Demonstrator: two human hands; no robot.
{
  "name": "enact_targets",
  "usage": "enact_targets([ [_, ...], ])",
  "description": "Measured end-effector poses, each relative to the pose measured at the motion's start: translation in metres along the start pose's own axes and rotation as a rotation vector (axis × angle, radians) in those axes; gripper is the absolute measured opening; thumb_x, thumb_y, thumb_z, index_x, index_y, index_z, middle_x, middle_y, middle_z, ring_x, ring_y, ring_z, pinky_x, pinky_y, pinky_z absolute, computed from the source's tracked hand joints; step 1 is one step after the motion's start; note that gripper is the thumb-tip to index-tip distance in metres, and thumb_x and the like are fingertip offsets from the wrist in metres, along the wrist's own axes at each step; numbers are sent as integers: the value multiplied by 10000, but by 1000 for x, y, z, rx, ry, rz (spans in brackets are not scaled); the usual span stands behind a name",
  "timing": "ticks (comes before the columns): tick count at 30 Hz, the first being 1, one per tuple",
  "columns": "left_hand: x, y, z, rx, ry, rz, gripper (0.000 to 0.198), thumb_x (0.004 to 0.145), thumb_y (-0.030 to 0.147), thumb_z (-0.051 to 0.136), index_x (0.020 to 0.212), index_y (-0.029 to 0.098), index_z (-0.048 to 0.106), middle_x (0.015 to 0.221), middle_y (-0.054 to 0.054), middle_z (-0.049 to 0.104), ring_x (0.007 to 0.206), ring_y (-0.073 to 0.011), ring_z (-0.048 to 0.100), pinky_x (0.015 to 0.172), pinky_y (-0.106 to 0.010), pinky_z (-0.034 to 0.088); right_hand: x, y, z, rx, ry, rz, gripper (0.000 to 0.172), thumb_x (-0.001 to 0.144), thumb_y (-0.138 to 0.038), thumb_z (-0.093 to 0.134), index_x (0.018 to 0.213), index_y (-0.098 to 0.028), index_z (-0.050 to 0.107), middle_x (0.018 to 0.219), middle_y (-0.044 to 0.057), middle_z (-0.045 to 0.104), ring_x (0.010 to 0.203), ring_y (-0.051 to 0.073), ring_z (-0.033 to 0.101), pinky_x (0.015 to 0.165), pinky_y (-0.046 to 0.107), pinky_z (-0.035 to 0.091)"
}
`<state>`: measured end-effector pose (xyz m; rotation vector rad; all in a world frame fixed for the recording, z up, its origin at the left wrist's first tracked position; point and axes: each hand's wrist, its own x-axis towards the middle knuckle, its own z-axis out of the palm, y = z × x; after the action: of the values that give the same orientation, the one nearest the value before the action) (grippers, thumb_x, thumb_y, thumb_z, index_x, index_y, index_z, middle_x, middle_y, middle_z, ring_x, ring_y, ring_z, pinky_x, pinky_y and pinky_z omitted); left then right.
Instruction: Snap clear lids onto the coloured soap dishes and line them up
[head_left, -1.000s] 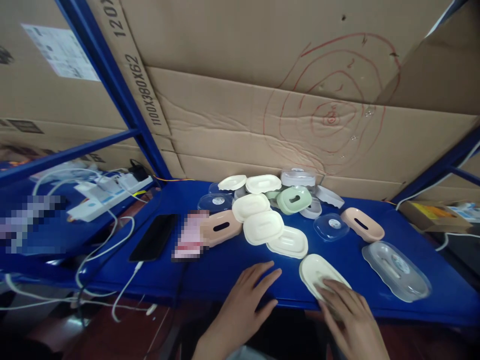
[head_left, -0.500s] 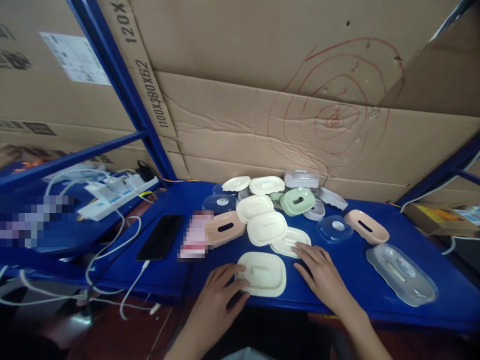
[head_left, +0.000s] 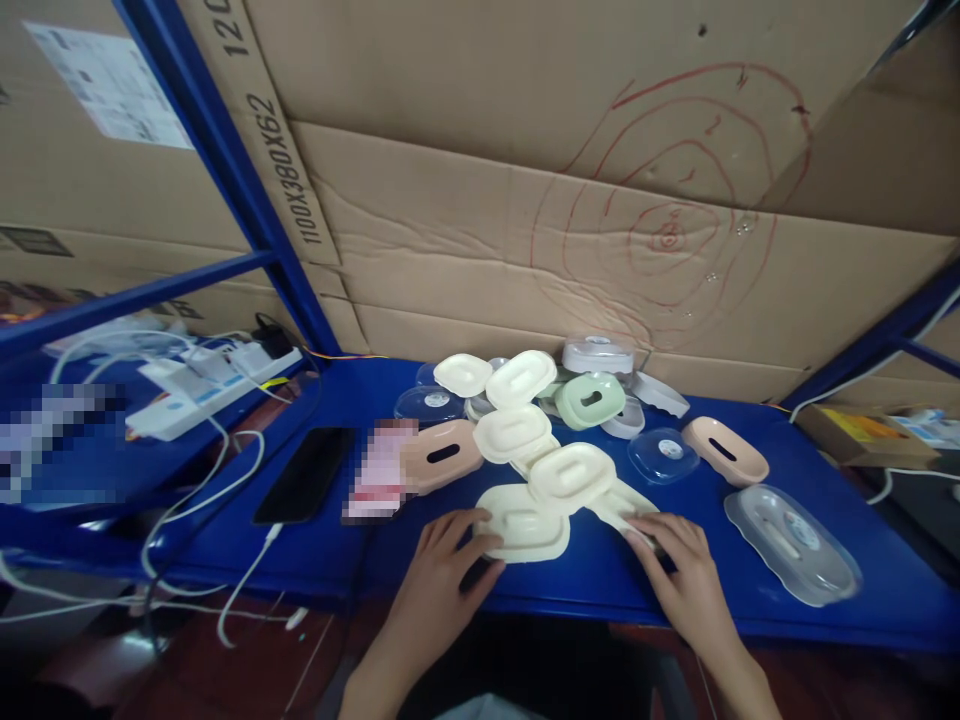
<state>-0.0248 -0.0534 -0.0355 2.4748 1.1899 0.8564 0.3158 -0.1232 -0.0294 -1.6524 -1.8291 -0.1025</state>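
Head view: the front cream tray (head_left: 525, 525) sits low in the middle of the frame, near the front edge of the blue table (head_left: 330, 560). It is a pale rounded rectangle with a raised rim and a shallow dip in its middle. A cream lid (head_left: 571, 470) of the same shape overlaps its upper right corner. A thin cream piece (head_left: 619, 500) lies just to the right, partly tucked under that lid.

Half a second ago the front tray lay by itself, a little nearer the table's edge, with no lid across it. The right hand then lay flat further left, beside the tray. Now the cream pieces crowd together in an overlapping chain running up towards the green tray (head_left: 592, 398).

The left hand (head_left: 442, 575) has its fingers loosely spread, resting on the tray's left rim, with the thumb by the front edge. It touches the tray but is not closed around it. The right hand (head_left: 686, 580) is stretched out flat, with its fingertips pressing on the near end of the thin cream piece.

A black phone (head_left: 306, 475) lies at centre left, and a pink tray (head_left: 442, 455) sits just above the left hand. A long clear lid (head_left: 791, 540) lies at the right.
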Motion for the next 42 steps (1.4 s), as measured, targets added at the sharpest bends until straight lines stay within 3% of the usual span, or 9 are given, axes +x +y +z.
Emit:
enact_targets([
  [4,-3,0,-2,-10,-2,-11,210,972,210,698,1153,313,727,1456,-61,609,1326,-311,589,1062,-535,536,5,-8,4,83,94,54,202,1059,-406,591,1085,-281,748,1049,39,770,990,233,713,893,387,514],
  [13,-7,-1,-6,-76,2,-42,85,921,210,734,983,258,700,1480,-66,575,1377,-307,550,1117,-514,533,12,-3,2,-181,-112,-89,316,1075,-364,517,1338,-302,681,1310,68,731,1213,272,675,1058,494,466],
  [16,-5,-1,-8,-105,-31,-32,101,905,187,727,970,249,682,1438,-72,596,1369,-294,556,1115,-485,537,24,20,-3,-186,-122,-116,419,1053,-236,455,1440,-285,608,1455,78,658,1339,270,609,1087,475,479],
  [21,-4,-2,-10,-108,-30,-20,96,904,195,726,968,248,678,1421,-74,612,1369,-294,558,1119,-488,534,54,84,-2,-434,-62,-36,646,905,-36,383,1502,-196,573,1521,138,610,1410,318,555,1130,550,443],
  [25,-4,-2,-9,-105,-18,-14,83,902,206,734,957,248,688,1407,-76,629,1340,-296,581,1092,-482,553,66,105,-4,-466,-112,-57,547,957,-109,419,1446,-224,636,1402,120,702,1260,310,649,1040,522,491],
  [28,-4,-2,-9,-102,-23,-16,88,903,210,742,961,255,692,1397,-70,634,1339,-299,581,1087,-487,552,60,84,-10,-387,-97,-84,406,1059,-277,438,1383,-233,678,1326,120,738,1201,309,674,1018,521,499],
  [33,-3,-2,-8,-104,-31,-16,79,923,231,744,971,269,694,1385,-49,644,1346,-292,575,1089,-480,546,27,18,-5,-208,-234,-177,421,1087,-411,508,1490,-316,585,1464,82,664,1335,274,619,1090,489,483],
  [35,-2,-3,-7,-105,-20,-19,64,936,245,742,973,268,695,1375,-53,649,1345,-294,576,1091,-489,540,14,2,1,-201,-223,-184,413,1081,-414,527,1478,-328,598,1490,83,645,1345,281,618,1102,503,481],
  [42,-1,-3,-1,-105,12,-29,33,969,279,720,973,256,697,1341,-66,664,1345,-297,582,1103,-503,526,-4,-3,-13,-107,-174,-120,289,1081,-330,534,1322,-316,692,1383,54,710,1276,263,655,1032,453,511],
])
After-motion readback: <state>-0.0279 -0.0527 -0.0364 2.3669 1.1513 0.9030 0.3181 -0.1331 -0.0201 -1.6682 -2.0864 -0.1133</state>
